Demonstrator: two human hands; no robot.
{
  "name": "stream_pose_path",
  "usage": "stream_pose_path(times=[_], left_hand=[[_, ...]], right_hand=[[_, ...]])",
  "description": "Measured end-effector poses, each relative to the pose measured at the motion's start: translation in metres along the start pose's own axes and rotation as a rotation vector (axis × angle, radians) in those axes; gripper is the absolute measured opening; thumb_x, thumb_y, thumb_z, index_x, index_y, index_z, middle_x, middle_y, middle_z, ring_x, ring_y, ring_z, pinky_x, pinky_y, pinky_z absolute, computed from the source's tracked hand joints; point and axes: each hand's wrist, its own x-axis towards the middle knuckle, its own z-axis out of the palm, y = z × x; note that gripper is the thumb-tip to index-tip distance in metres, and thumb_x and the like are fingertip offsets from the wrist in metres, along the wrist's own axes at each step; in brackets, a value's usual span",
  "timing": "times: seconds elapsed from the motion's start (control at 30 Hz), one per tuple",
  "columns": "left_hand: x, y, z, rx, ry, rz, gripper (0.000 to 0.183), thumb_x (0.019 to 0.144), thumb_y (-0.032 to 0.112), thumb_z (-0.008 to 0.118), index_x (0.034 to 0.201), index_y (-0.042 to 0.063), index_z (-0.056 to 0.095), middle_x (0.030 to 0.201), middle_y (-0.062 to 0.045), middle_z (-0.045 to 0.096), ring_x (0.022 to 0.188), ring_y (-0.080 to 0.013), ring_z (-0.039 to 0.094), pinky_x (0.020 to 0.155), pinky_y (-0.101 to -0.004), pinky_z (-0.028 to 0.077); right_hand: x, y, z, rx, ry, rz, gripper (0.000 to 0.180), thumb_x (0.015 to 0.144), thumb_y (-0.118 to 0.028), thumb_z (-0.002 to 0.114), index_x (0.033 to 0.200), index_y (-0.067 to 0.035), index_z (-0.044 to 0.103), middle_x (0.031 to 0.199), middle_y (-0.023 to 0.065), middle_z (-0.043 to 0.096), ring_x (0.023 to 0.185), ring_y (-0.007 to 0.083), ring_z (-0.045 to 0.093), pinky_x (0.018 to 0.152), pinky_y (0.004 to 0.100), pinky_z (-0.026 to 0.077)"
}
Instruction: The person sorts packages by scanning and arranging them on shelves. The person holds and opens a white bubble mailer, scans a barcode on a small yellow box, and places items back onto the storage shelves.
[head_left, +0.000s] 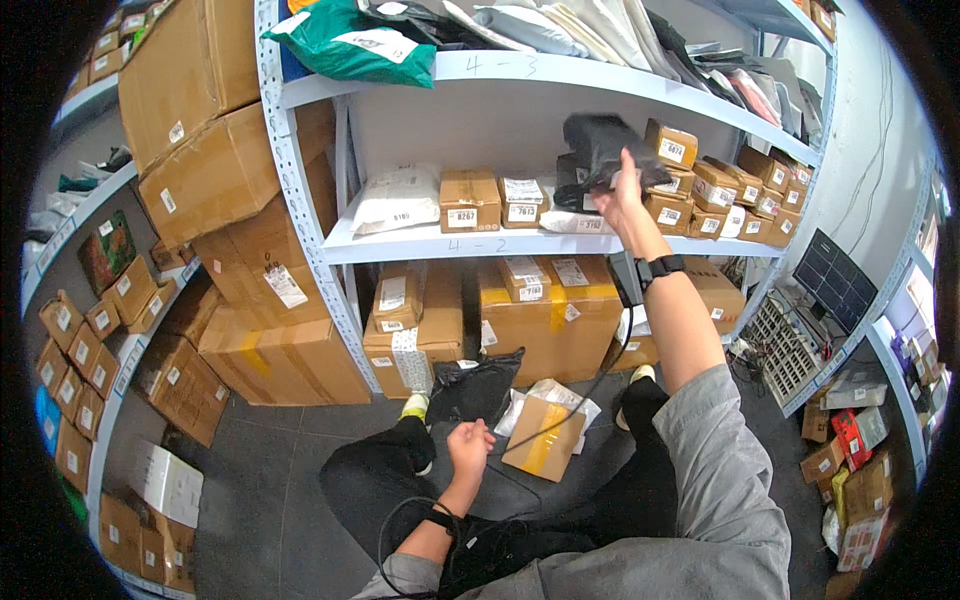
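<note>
My right hand (622, 199) is raised to the middle shelf (360, 247) and grips a black plastic mailer bag (600, 135). The bag is partly over another black parcel and a flat white parcel (570, 222). Small labelled cardboard boxes (709, 191) are stacked just right of it. Low in front of my body, my left hand (470, 448) has its fingers curled, with nothing visible in them. A thin black cable passes close to it. Between my feet lie a black mailer bag (476, 386), a taped cardboard parcel (546, 442) and white packets (562, 394).
Left on the middle shelf are a white bag (397, 199) and labelled boxes (469, 201). Mailers (555, 30) fill the upper shelf. Large cartons (277, 356) stack at left, others (600, 315) under the shelf. A dark monitor (832, 281) stands right. The cable (611, 367) hangs from my right wrist device.
</note>
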Motion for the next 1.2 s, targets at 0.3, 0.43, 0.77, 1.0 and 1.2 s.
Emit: stream_pose_path(times=[0.3, 0.43, 0.77, 1.0, 1.2], left_hand=[[0.000, -0.010, 0.000, 0.065, -0.030, 0.019, 0.021, 0.097, 0.018, 0.057, 0.082, 0.003, 0.059, 0.064, -0.006, 0.063, 0.049, -0.0095, 0.054, 0.046, -0.0228, 0.040], [-0.001, 0.001, 0.004, 0.065, -0.051, 0.032, 0.021, 0.097, 0.018, 0.057, 0.082, 0.004, 0.059, 0.064, -0.006, 0.063, 0.049, -0.0093, 0.053, 0.045, -0.0230, 0.040], [-0.004, 0.031, 0.046, 0.100, -0.210, 0.084, 0.023, 0.097, 0.018, 0.059, 0.079, 0.004, 0.059, 0.064, -0.006, 0.063, 0.050, -0.0098, 0.053, 0.046, -0.0234, 0.040], [0.014, 0.154, 0.076, 0.448, -0.384, 0.158, 0.022, 0.096, 0.024, 0.060, 0.082, 0.006, 0.061, 0.066, -0.004, 0.064, 0.055, -0.0092, 0.057, 0.052, -0.0231, 0.045], [0.093, 0.245, 0.111, 0.772, -0.483, 0.293, 0.028, 0.097, 0.025, 0.058, 0.080, 0.003, 0.063, 0.057, -0.002, 0.059, 0.049, -0.0087, 0.054, 0.049, -0.0232, 0.043]], right_hand=[[-0.042, 0.115, -0.121, -0.296, -0.021, 0.097, 0.064, 0.093, -0.054, 0.053, 0.130, -0.002, 0.044, 0.098, 0.0169, 0.063, 0.081, 0.0274, 0.067, 0.069, 0.0397, 0.054], [-0.059, 0.186, -0.200, -0.355, -0.011, 0.300, 0.059, 0.095, -0.048, 0.050, 0.133, -0.003, 0.043, 0.097, 0.0169, 0.067, 0.079, 0.0258, 0.067, 0.069, 0.0400, 0.054], [-0.142, 0.302, -0.332, -0.683, -0.176, 0.538, 0.027, 0.089, -0.023, 0.062, 0.101, 0.002, 0.065, 0.068, 0.0116, 0.067, 0.054, 0.0204, 0.065, 0.047, 0.0341, 0.051], [-0.106, 0.326, -0.349, -1.088, -0.193, 0.437, 0.026, 0.088, -0.019, 0.056, 0.087, 0.003, 0.069, 0.072, 0.0129, 0.070, 0.051, 0.0172, 0.062, 0.043, 0.0319, 0.048], [-0.108, 0.328, -0.312, -1.202, -0.381, 0.583, 0.018, 0.086, -0.016, 0.058, 0.086, 0.000, 0.067, 0.077, 0.0111, 0.070, 0.060, 0.0166, 0.066, 0.046, 0.0309, 0.047]])
